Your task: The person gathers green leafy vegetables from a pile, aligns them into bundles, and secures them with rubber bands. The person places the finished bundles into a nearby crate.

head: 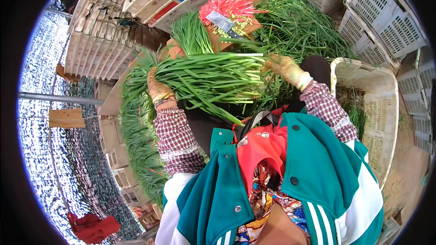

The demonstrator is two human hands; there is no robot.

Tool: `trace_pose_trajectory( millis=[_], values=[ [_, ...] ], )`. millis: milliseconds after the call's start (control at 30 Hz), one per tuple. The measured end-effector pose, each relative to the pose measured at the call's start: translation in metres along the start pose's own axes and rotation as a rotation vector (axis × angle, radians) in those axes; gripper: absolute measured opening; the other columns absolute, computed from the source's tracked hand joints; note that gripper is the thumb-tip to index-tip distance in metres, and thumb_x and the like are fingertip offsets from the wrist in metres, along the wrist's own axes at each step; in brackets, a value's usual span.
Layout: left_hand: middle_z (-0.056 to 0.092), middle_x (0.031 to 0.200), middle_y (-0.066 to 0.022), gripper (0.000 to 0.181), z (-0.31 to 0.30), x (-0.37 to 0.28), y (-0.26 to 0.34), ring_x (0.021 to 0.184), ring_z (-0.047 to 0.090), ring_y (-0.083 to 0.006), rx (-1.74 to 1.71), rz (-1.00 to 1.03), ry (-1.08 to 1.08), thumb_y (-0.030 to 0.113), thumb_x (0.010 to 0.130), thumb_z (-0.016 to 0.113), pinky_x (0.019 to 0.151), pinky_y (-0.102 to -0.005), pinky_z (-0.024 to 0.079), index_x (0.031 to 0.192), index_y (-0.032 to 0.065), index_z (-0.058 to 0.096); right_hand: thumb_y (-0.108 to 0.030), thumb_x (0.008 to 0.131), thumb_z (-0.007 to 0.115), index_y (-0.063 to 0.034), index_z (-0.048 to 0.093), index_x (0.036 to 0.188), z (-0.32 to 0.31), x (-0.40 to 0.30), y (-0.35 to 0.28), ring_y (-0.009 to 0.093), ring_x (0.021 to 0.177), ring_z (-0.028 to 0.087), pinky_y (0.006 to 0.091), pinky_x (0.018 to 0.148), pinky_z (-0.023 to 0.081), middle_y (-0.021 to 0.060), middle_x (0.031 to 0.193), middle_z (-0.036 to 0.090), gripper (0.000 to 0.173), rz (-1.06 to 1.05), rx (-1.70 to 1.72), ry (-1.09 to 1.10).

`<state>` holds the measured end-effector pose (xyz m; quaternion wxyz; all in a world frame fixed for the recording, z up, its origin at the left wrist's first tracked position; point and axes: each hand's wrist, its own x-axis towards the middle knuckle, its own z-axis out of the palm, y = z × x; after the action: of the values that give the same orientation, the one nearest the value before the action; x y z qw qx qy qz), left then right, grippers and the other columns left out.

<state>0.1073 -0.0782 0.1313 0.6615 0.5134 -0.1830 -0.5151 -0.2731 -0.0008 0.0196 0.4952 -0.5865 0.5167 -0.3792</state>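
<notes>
A thick bundle of garlic chives (211, 78) lies sideways in front of me, leaf tips to the left and pale cut ends to the right. My left hand (159, 86), in a stained glove, grips it near the leafy end. Beside the pale ends is my gloved right hand (284, 69); its fingertips are partly hidden, and whether they pinch a stalk is unclear. Just beyond the bundle, a smaller bunch of chives (193, 35) rests on a wooden board (223, 45). A cleaver (221, 22) lies there on trimmed stalk ends, next to a pile of pink plastic ties (231, 5).
Loose chives (299, 23) are heaped at the far right. A white plastic crate (379, 109) stands by my right side. Tied chive bunches (141, 149) line my left. Stacked crates (98, 47) rise at the back left, more crates (381, 13) at the back right.
</notes>
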Motion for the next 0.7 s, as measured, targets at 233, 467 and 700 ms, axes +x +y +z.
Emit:
trace_pose_trajectory(
  millis=[233, 467, 700],
  values=[
    [0.062, 0.113, -0.0151, 0.030, -0.070, 0.050, 0.008, 0.095, 0.060, -0.0292, -0.061, 0.003, 0.012, 0.023, 0.089, 0.051, 0.086, -0.0422, 0.049, 0.114, 0.0078, 0.058, -0.032, 0.096, 0.053, -0.0075, 0.061, 0.102, -0.028, -0.031, 0.024, 0.003, 0.048, 0.036, 0.0185, 0.044, 0.031, -0.0063, 0.065, 0.047, 0.026, 0.053, 0.795, 0.409],
    [0.065, 0.105, -0.0117, 0.038, -0.029, 0.017, -0.006, 0.092, 0.060, -0.0299, -0.085, -0.025, 0.017, 0.033, 0.081, 0.063, 0.085, -0.0416, 0.047, 0.106, 0.0055, 0.060, -0.051, 0.093, 0.051, -0.0030, 0.049, 0.133, 0.054, -0.023, 0.019, 0.020, 0.116, 0.049, 0.0327, 0.098, 0.037, 0.0099, 0.128, 0.055, 0.063, -0.032, 0.306, 0.016],
    [0.063, 0.101, -0.0112, 0.036, 0.012, -0.033, -0.032, 0.086, 0.061, -0.0277, -0.106, 0.012, -0.003, 0.032, 0.081, 0.064, 0.079, -0.0416, 0.049, 0.106, 0.0067, 0.057, -0.027, 0.090, 0.060, -0.0001, 0.057, 0.119, 0.083, -0.010, 0.025, 0.015, 0.089, 0.064, 0.0311, 0.072, 0.053, 0.0074, 0.099, 0.067, 0.039, 0.096, 0.047, -0.058]
  ],
)
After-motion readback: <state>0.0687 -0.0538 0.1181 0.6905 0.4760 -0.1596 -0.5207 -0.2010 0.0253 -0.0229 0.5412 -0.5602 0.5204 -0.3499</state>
